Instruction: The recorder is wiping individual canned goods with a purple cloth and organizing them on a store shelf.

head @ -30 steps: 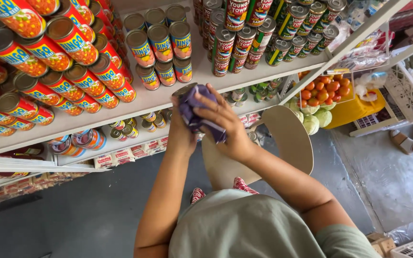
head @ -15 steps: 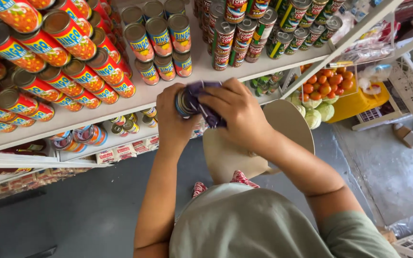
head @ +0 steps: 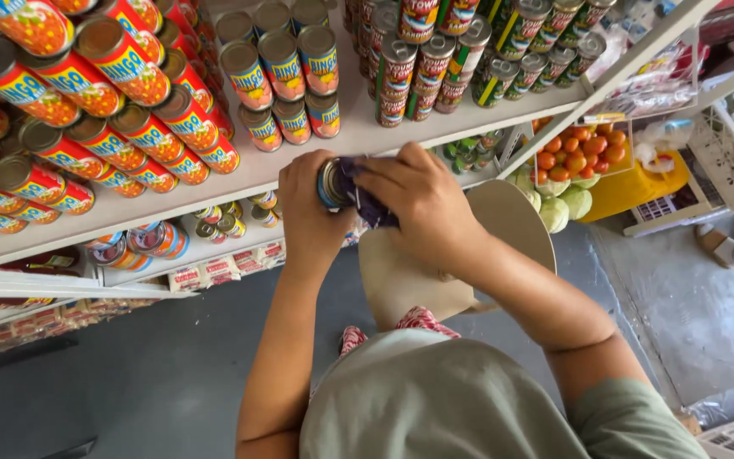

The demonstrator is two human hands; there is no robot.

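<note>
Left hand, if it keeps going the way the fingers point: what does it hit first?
Probably the white shelf edge, then the small cans standing on it. The left hand holds a can; depth is unclear.

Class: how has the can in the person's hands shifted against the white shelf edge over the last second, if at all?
Yes. The can has swung round: its top, earlier hidden under the purple cloth, now faces left, level with the white shelf edge.

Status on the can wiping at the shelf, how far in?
Done: cannot tell which of the stacked cans on the white shelf were wiped; none looks different. In hand: left hand grips one can out in front of the shelf edge, right hand presses a dark purple cloth over its side. Left: that can is not yet on the shelf.
</note>
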